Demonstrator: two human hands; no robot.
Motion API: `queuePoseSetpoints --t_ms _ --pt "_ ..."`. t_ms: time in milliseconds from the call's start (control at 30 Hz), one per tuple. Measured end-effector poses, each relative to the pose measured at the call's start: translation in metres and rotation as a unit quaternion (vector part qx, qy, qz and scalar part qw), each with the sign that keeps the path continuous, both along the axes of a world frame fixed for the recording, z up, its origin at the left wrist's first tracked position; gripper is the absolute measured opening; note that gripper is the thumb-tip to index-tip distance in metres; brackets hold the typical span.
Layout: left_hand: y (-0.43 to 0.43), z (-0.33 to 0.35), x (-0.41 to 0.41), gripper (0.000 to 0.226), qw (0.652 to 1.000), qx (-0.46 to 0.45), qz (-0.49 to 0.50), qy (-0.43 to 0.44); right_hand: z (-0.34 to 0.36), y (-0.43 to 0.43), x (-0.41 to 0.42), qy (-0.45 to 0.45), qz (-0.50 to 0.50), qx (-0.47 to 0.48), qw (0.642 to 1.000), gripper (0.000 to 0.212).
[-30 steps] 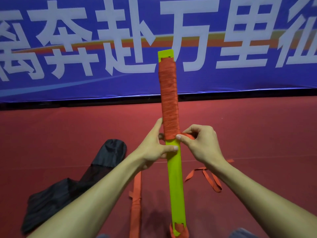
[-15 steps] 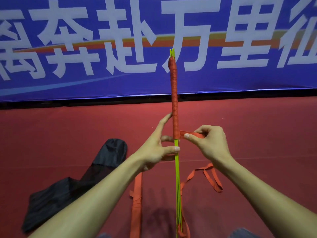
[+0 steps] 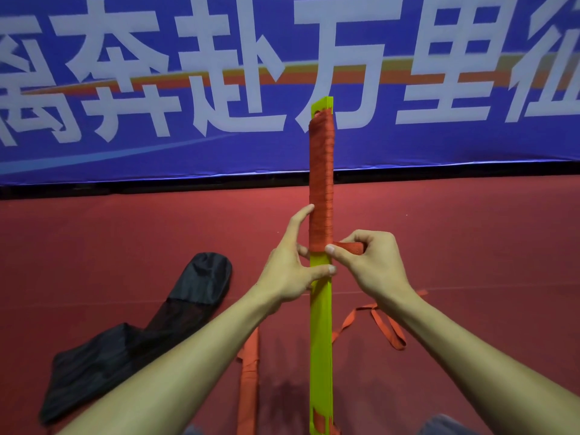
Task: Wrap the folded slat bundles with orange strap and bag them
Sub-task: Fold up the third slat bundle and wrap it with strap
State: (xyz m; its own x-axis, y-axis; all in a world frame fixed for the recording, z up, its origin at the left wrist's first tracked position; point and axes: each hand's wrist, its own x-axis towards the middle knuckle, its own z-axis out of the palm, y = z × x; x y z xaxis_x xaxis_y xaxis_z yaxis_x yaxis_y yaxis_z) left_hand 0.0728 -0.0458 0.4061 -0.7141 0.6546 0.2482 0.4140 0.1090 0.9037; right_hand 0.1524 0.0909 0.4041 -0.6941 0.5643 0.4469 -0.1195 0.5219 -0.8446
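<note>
A yellow-green slat bundle (image 3: pixel 320 324) stands upright in front of me, broad face toward me. Orange strap (image 3: pixel 320 183) is wound round its upper half, down to hand height. My left hand (image 3: pixel 290 271) holds the bundle just below the wrapping, thumb across the front and index finger lying up along the left edge. My right hand (image 3: pixel 367 262) pinches the strap's free run right beside the bundle. The loose tail (image 3: pixel 383 328) trails down onto the floor at the right. A black bag (image 3: pixel 150 328) lies on the floor at the left.
A second bundle fully wrapped in orange (image 3: pixel 249 372) lies on the red floor (image 3: pixel 470 246) between my arms. A blue banner (image 3: pixel 439 89) with white characters runs along the back. My knees show at the bottom edge.
The bundle has turned about its long axis: broad face, then edge-on, now broad face again. My right hand has carried the strap round it, and the wrapping reaches slightly lower.
</note>
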Motion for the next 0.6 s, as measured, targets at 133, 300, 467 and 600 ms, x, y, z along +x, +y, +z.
queuePoseSetpoints --t_ms 133,300,467,600 --pt "0.006 -0.006 0.001 0.111 0.999 0.008 0.049 0.018 0.001 0.001 0.0 0.011 -0.019 -0.007 1.0 0.023" --pt "0.009 -0.003 -0.001 0.086 0.992 0.059 -0.01 -0.107 0.002 0.008 0.001 0.005 -0.054 0.001 0.999 0.031" --pt "0.011 -0.001 0.003 0.073 0.99 0.086 -0.02 -0.11 -0.001 0.008 0.001 0.02 -0.065 0.041 0.997 0.032" --pt "0.01 0.002 0.001 0.069 0.987 0.115 -0.015 -0.108 0.001 0.002 0.003 0.017 -0.017 0.059 0.998 0.004"
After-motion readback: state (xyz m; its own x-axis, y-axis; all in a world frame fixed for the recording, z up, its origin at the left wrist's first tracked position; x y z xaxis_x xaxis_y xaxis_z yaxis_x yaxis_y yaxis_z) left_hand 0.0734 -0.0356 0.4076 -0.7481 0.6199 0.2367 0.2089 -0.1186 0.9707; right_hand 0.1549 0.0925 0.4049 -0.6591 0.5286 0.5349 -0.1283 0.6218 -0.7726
